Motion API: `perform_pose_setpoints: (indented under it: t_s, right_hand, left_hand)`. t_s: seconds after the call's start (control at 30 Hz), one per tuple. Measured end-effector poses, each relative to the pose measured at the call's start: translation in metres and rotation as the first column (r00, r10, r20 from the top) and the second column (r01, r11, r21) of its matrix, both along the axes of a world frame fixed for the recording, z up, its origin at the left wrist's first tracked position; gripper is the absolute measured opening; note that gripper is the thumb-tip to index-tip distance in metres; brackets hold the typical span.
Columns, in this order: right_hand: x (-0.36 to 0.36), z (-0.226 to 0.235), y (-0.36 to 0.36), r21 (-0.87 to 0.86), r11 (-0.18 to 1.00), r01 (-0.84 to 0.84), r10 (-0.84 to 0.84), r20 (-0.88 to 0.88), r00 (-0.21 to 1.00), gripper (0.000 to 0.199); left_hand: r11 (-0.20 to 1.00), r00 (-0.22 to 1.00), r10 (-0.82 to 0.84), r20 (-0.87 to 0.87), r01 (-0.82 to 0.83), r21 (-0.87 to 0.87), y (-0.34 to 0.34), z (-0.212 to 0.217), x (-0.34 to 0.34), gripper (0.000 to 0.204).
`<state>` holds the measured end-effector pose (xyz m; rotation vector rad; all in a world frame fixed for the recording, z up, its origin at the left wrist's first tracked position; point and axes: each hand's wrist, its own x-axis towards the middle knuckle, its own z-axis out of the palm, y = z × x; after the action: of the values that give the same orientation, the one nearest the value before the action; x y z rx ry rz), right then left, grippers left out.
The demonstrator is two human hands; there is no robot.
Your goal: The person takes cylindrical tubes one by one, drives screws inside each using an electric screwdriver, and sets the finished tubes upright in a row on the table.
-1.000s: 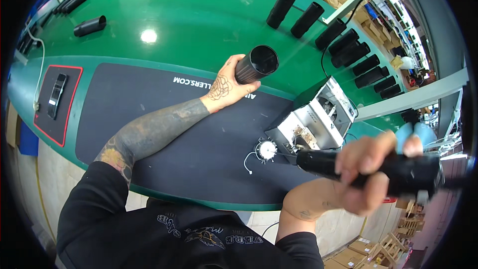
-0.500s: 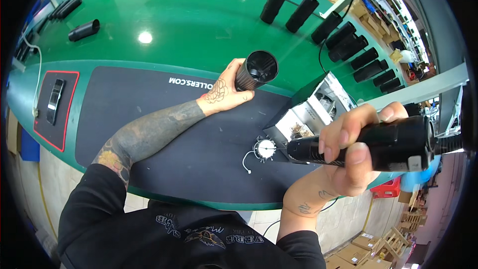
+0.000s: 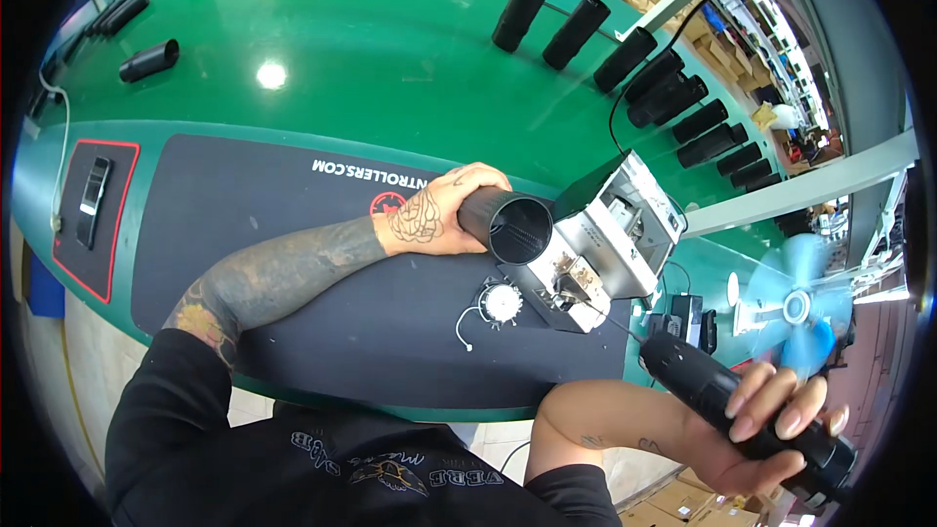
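Note:
My left hand [image 3: 439, 213] is wrapped round a black cylindrical housing [image 3: 478, 215] and holds it over the dark mat, its open end tipped toward the right. In my right hand [image 3: 771, 425] is a black electric screwdriver [image 3: 698, 371], slanting up and left. Its thin bit reaches the front of a silver screw feeder [image 3: 630, 224]; whether a screw sits on the tip cannot be made out. Left of the feeder's front lies a small round white-and-silver part [image 3: 502, 304] with a short white cable. The inside of the housing is dark.
Several black housings [image 3: 576, 31] stand along the table's far right side, and another [image 3: 149, 61] lies at far left. A phone [image 3: 95, 200] rests on a red-edged pad. A small fan [image 3: 795, 307] is right of the feeder, under a grey metal frame bar [image 3: 810, 181].
My right hand has moved down and right, swinging the screwdriver so its bit meets the feeder's front. My left hand has brought the housing lower, close beside the feeder, with its opening turned rightward.

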<state>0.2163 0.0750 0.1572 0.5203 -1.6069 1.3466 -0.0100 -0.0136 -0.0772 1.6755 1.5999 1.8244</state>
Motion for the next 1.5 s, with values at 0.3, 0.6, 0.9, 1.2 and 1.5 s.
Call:
perform_pose_setpoints:
  t_s: [0.3,0.6,0.9,1.2,1.5]
  right_hand:
    - [0.012,0.010,0.012,-0.182,0.969,-0.167,0.190,0.120,0.974,0.038]
    - [0.059,0.008,0.015,-0.245,0.825,-0.510,0.355,-0.476,0.804,0.031]
    - [-0.031,0.004,-0.020,-0.037,0.999,0.005,-0.011,-0.163,0.987,0.042]
    - [-0.047,-0.010,-0.025,0.005,1.000,-0.008,0.008,-0.078,0.997,0.042]
    - [-0.053,-0.012,-0.035,0.101,0.994,-0.031,0.034,-0.032,0.999,0.041]
  left_hand:
    - [0.999,0.979,0.018,-0.201,-0.011,0.035,0.003,0.004,-0.003,0.063]
    - [0.999,0.988,-0.028,-0.151,0.033,0.033,-0.001,0.011,-0.001,0.062]
    - [1.000,0.991,0.018,-0.133,-0.015,0.027,-0.001,0.020,0.007,0.063]
    - [0.996,0.980,0.072,-0.188,-0.062,0.059,-0.008,0.021,0.006,0.063]
    - [0.997,0.994,0.072,-0.079,-0.074,-0.017,-0.016,0.025,0.013,0.061]
